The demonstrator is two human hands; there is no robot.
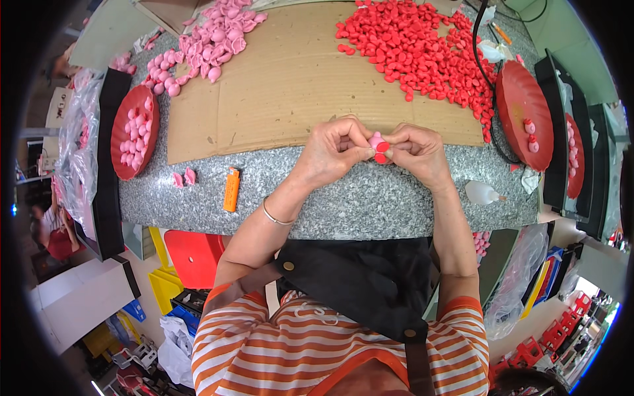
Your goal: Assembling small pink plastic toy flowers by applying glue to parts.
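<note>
At the centre of the frame, the bare left hand (335,150) and the bare right hand (421,153) pinch one small, rounded, pink-and-red, plastic-looking piece (380,146) between thumbs and fingers. For good work, both should probably press evenly, keeping it straight.

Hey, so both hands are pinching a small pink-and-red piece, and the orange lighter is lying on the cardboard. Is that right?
Not quite: the orange lighter lies on the grey speckled tabletop, not on the cardboard, as the head view shows. The left hand and right hand are indeed pinching a small pink-and-red piece.
</note>
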